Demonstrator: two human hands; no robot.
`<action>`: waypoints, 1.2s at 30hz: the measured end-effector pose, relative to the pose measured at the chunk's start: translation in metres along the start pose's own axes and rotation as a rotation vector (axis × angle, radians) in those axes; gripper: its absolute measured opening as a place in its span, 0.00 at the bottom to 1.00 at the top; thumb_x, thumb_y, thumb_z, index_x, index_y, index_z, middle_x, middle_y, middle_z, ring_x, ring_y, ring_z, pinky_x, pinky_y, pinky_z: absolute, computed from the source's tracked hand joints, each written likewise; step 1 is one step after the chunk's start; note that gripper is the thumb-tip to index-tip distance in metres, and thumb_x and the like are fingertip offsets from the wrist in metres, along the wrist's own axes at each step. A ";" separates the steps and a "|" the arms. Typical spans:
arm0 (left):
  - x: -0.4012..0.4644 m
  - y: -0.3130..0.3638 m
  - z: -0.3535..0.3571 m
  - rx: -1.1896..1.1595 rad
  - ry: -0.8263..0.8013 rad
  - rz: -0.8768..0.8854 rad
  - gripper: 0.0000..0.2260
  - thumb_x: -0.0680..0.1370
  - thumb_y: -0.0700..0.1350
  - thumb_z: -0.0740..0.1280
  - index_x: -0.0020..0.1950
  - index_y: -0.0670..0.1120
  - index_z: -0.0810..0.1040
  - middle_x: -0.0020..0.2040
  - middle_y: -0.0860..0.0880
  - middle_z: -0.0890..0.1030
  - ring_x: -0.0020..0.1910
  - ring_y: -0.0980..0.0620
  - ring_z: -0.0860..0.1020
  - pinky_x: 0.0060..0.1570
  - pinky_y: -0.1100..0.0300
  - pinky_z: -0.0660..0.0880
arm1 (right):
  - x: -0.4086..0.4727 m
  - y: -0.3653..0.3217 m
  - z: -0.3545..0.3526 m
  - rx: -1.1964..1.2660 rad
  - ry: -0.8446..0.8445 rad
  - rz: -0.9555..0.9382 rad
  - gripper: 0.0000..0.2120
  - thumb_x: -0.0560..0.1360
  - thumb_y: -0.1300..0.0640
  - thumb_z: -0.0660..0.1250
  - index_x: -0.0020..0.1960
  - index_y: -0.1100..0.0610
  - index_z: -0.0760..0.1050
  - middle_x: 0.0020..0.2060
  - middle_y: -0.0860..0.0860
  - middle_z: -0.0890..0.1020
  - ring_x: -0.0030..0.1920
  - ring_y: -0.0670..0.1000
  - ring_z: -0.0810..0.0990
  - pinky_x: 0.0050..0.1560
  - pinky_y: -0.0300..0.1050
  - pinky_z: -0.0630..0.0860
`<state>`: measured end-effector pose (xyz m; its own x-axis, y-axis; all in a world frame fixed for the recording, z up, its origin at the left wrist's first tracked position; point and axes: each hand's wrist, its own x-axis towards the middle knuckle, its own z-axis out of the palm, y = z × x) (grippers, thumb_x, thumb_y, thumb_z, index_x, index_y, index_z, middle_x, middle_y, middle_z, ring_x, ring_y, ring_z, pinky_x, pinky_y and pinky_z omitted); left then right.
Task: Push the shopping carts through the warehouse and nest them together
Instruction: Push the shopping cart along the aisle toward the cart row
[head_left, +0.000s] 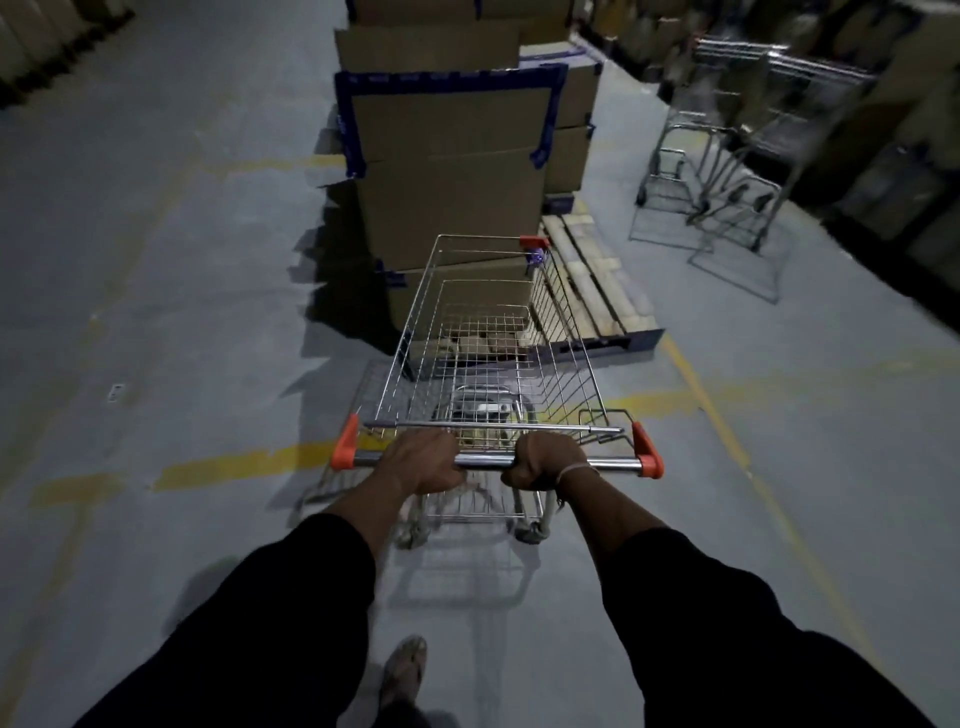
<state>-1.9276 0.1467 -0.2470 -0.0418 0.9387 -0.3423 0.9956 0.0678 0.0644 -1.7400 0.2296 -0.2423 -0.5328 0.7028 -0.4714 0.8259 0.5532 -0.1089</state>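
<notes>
Shopping cart (493, 332) handlebar (488, 461) in both fists, left hand (423, 462) and right hand (545, 461); no legible writing

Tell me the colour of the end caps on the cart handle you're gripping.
Orange, on both end caps of the cart handle; clear in the head view.

I'm in a warehouse aisle, dim and bare. Under my feet runs a grey concrete floor (171, 218) painted with worn yellow lines (244, 462). Straight ahead a wooden pallet (587, 280) carries tall cardboard boxes (447, 171) with blue corner guards, stacked well above the wire shopping cart (493, 332) I grip. More cartons line the racks (883, 104) on the right edge, where other carts (727, 171) stand nested against them.
</notes>
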 end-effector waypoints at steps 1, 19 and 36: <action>0.006 0.006 -0.003 0.011 0.006 0.032 0.16 0.74 0.58 0.67 0.52 0.48 0.82 0.49 0.45 0.85 0.47 0.43 0.83 0.43 0.55 0.75 | -0.002 0.007 0.001 0.010 0.004 0.027 0.22 0.75 0.39 0.69 0.55 0.57 0.83 0.55 0.57 0.85 0.55 0.59 0.84 0.52 0.49 0.77; 0.114 0.086 -0.039 0.229 0.046 0.651 0.15 0.75 0.56 0.67 0.51 0.46 0.82 0.52 0.44 0.84 0.53 0.42 0.82 0.47 0.54 0.74 | -0.053 0.075 0.012 0.300 0.049 0.549 0.18 0.76 0.42 0.69 0.37 0.54 0.72 0.40 0.52 0.77 0.44 0.57 0.77 0.46 0.47 0.73; 0.109 0.226 -0.031 0.366 -0.016 1.123 0.16 0.73 0.57 0.68 0.49 0.45 0.82 0.47 0.43 0.84 0.49 0.41 0.83 0.46 0.53 0.78 | -0.175 0.112 0.077 0.521 0.110 0.921 0.21 0.74 0.38 0.69 0.50 0.57 0.84 0.43 0.54 0.81 0.45 0.58 0.80 0.45 0.47 0.77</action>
<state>-1.7096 0.2746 -0.2407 0.8710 0.4056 -0.2772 0.4383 -0.8964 0.0655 -1.5396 0.1341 -0.2397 0.3460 0.8037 -0.4842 0.8821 -0.4544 -0.1240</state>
